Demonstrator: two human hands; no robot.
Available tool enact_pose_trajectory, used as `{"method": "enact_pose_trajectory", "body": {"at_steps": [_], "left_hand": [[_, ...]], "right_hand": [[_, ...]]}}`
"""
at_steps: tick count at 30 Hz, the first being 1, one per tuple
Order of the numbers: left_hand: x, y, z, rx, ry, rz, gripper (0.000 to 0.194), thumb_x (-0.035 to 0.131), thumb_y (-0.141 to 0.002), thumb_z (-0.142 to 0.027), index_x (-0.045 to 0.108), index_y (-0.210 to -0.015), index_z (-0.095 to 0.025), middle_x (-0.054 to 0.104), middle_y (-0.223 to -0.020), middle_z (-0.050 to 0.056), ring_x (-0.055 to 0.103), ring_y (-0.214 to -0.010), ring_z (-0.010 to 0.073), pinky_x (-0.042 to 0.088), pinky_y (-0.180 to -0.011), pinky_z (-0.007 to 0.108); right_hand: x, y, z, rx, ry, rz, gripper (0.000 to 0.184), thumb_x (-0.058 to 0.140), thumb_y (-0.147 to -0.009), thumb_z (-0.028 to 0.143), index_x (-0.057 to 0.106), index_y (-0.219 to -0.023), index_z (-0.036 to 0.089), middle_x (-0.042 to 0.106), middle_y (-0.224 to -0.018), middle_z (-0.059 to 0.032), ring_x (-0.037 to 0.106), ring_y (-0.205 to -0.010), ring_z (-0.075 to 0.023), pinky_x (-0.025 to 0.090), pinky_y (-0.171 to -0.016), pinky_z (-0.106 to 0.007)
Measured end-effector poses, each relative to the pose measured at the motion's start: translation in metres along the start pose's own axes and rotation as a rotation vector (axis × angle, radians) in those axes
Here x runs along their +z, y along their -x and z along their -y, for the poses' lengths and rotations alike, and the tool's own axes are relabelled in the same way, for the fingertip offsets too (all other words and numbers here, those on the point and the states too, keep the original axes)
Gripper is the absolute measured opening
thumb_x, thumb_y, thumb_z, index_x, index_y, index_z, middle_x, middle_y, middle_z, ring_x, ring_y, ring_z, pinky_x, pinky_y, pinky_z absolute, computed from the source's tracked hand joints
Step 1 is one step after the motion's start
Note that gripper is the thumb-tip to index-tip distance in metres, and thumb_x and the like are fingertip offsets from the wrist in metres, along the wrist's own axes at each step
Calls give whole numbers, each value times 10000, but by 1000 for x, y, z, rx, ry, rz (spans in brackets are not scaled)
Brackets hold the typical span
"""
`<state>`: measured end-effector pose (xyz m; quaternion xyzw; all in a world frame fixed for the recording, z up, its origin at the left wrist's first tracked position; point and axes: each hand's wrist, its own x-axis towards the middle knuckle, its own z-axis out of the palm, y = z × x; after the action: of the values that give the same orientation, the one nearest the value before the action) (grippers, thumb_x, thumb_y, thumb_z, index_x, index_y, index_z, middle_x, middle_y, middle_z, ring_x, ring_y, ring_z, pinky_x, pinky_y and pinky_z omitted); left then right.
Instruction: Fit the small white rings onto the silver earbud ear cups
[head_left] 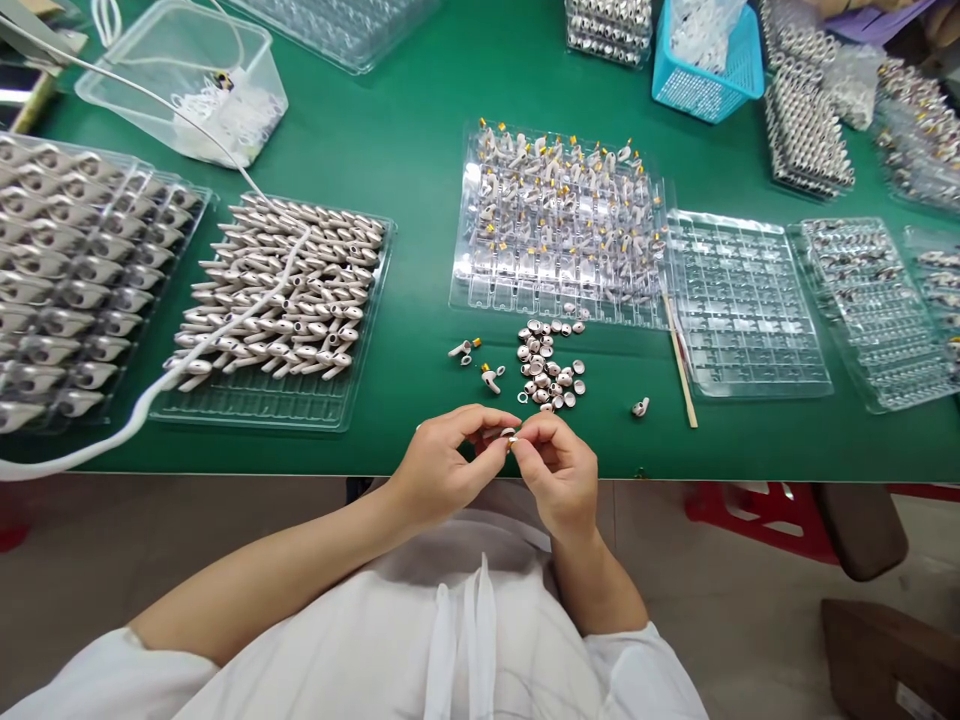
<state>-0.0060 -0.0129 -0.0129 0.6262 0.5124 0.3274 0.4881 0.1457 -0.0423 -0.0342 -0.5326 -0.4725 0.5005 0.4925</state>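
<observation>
Both hands meet at the front edge of the green table. My left hand pinches a small earbud piece, pale with a dark part, mostly hidden by the fingertips. My right hand is closed on the same piece from the other side, where a bit of yellow shows. Just beyond the fingers lies a loose pile of small round earbud caps. Left of the pile are two earbud stems with yellow tabs, one of them a curved stem. A single assembled-looking earbud lies to the right.
Beyond the pile stands a clear tray of yellow-tabbed earbud parts. A tray of stems is at left, crossed by a white cable. At right are a wooden stick and a clear tray. A blue basket stands farther back.
</observation>
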Motion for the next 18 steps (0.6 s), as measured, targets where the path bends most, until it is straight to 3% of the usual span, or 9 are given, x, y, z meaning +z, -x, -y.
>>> {"method": "enact_pose_trajectory", "body": {"at_steps": [5,11,18], "left_hand": [[1,1,1,-78,121,-9,231,636,-840,-259,746,-1004,-140,749,-881,70,696,-766,179,569,-701,252],[-5,-1,0,-137,287,137,283,642,-867,-260,735,-1108,-146,749,-995,79,723,-849,190,617,-731,247],[-7,-2,2,-136,228,120,292,661,-866,-272,731,-1114,-134,768,-976,78,740,-805,187,625,-746,250]], "right_hand": [[-4,-1,1,-7,19,-4,114,631,-886,264,623,-786,209,557,-784,-6,486,-658,-131,396,-586,-267],[-9,-2,4,-37,90,-4,127,635,-893,287,636,-790,212,571,-779,-12,509,-677,-144,409,-590,-275],[-10,-4,6,-144,217,14,82,615,-901,226,641,-823,220,592,-793,-16,540,-705,-153,441,-627,-294]]}}
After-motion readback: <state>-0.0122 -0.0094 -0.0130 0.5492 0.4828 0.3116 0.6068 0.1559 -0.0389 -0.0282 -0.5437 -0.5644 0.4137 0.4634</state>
